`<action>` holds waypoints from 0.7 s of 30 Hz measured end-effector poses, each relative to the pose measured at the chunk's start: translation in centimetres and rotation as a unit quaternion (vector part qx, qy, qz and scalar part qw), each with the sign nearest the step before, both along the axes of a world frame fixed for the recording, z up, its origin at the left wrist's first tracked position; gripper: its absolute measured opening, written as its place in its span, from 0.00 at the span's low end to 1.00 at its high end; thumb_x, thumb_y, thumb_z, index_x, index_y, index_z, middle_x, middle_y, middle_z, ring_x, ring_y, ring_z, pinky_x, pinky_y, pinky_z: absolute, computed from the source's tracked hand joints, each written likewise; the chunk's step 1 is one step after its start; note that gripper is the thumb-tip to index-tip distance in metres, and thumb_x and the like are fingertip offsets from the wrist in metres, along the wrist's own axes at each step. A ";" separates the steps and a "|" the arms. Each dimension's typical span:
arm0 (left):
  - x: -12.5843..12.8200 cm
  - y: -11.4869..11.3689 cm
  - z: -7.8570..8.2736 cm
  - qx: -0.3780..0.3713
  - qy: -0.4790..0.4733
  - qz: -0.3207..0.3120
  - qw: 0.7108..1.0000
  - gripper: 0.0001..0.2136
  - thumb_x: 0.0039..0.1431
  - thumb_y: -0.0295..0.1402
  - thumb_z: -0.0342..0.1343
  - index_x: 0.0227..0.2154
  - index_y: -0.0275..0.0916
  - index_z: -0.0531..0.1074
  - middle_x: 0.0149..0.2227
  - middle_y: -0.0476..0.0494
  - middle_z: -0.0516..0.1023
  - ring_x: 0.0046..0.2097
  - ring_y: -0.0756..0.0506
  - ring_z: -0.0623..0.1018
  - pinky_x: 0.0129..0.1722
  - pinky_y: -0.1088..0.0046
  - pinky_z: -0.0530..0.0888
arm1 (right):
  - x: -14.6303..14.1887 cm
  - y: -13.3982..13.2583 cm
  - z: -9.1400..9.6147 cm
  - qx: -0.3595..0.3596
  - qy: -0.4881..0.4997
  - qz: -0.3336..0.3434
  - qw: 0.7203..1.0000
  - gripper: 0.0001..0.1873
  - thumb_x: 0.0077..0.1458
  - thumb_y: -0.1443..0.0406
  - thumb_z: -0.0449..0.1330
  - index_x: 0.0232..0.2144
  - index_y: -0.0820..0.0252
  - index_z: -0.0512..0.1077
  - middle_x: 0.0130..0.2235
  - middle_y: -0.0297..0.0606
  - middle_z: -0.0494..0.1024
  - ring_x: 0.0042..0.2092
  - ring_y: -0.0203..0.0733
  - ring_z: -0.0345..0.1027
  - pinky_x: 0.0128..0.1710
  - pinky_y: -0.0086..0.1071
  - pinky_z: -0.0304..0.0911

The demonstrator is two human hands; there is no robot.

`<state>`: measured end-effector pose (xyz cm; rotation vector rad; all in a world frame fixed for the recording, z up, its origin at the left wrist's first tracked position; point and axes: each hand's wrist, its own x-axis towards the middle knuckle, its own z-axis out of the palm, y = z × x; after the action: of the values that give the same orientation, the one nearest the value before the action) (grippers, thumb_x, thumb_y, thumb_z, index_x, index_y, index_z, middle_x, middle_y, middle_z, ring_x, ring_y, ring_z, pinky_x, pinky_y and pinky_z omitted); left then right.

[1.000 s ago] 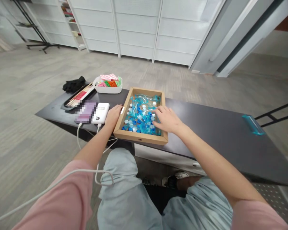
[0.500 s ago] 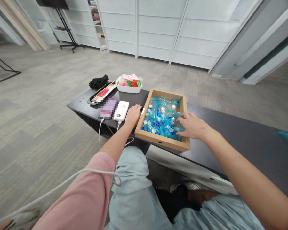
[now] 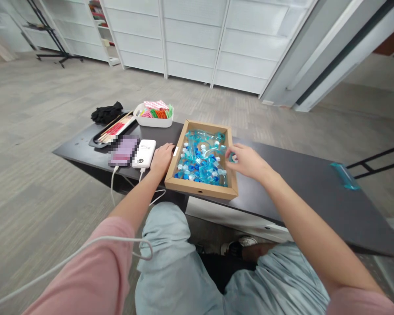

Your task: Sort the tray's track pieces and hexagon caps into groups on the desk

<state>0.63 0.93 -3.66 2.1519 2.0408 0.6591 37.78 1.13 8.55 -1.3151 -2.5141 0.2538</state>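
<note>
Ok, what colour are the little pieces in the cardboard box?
Mostly translucent blue pieces, some white, in the brown cardboard box; head view.

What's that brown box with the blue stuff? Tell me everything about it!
The box is a shallow open tray of plain brown cardboard, with low walls and a small hole in its near wall. It lies flat on the dark table near the front edge, holding a heap of clear blue plastic pieces with white caps. The left hand rests against its left wall; the right hand, over its right wall, pinches one blue piece.
</note>
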 end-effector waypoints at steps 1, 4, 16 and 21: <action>0.1 -0.1 0.2 -0.001 0.001 0.001 1.000 0.22 0.78 0.24 0.48 0.68 0.36 0.77 0.74 0.30 0.75 0.75 0.35 0.74 0.78 0.57 0.68 | 0.5 -0.2 -0.1 0.001 0.041 -0.010 0.999 0.07 0.58 0.63 0.70 0.41 0.53 0.83 0.45 0.41 0.86 0.41 0.47 0.79 0.49 0.40 0.75; 0.3 -0.2 0.7 -0.009 0.008 0.004 1.000 0.23 0.77 0.22 0.47 0.67 0.35 0.77 0.74 0.29 0.76 0.75 0.35 0.75 0.77 0.56 0.69 | 2.2 -0.3 -0.5 -0.033 0.193 -0.047 0.979 0.11 0.56 0.59 0.72 0.42 0.52 0.80 0.48 0.41 0.89 0.44 0.49 0.81 0.49 0.44 0.76; 0.6 -1.2 3.5 -0.060 0.060 -0.002 0.996 0.22 0.77 0.25 0.48 0.68 0.24 0.72 0.75 0.26 0.74 0.75 0.36 0.75 0.77 0.57 0.69 | 11.3 -2.0 -5.7 -0.202 0.568 -0.113 0.790 0.32 0.39 0.59 0.84 0.36 0.50 0.65 0.62 0.42 0.85 0.62 0.54 0.81 0.59 0.47 0.75; 0.1 -0.7 2.8 -0.084 0.088 -0.001 0.993 0.27 0.72 0.30 0.44 0.70 0.28 0.72 0.75 0.26 0.74 0.76 0.35 0.74 0.76 0.56 0.71 | 19.6 -3.1 -9.7 -0.100 0.515 -0.216 0.824 0.27 0.44 0.57 0.76 0.37 0.49 0.62 0.59 0.45 0.84 0.60 0.55 0.83 0.56 0.45 0.76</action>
<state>0.76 0.19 -0.90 2.1821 2.0926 0.2917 57.42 -2.02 -1.14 -1.2689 -1.2732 0.8636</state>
